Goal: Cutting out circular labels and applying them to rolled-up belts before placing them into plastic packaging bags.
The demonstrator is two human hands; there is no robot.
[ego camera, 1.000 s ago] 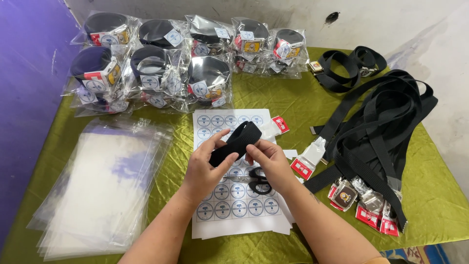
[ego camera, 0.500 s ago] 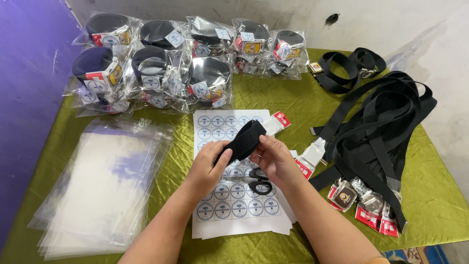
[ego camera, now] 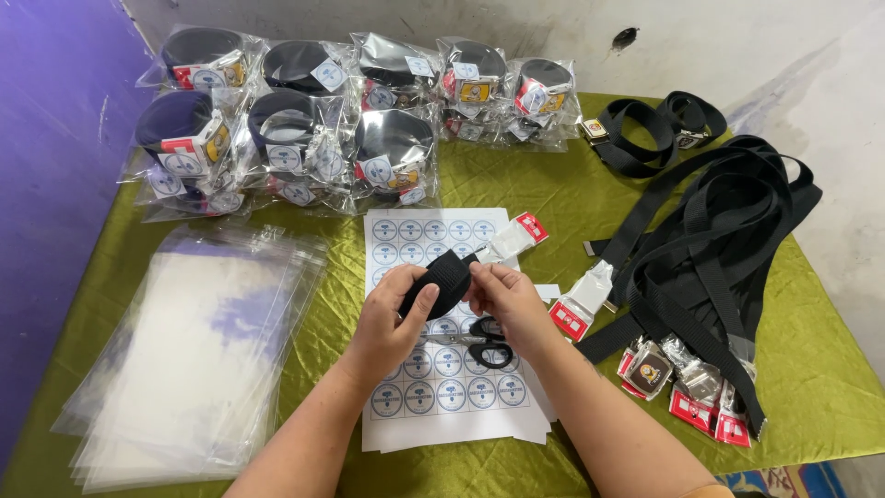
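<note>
While the left hand (ego camera: 392, 318) and right hand (ego camera: 505, 297) pinch the rolled black belt (ego camera: 441, 281) at frame centre, above the sticker sheet (ego camera: 433, 387) and scissors (ego camera: 484, 339), coils should stay tight and even — edges aligned, no slack.

Both forearms reaching in from below, bare, converging at centre. Left hand (ego camera: 392, 318) curled, thumb up, fingers (ego camera: 426, 302) pinched closed. Right hand (ego camera: 507, 302) just beside, knuckles up, fingertips closed, touching the left fingers.
</note>
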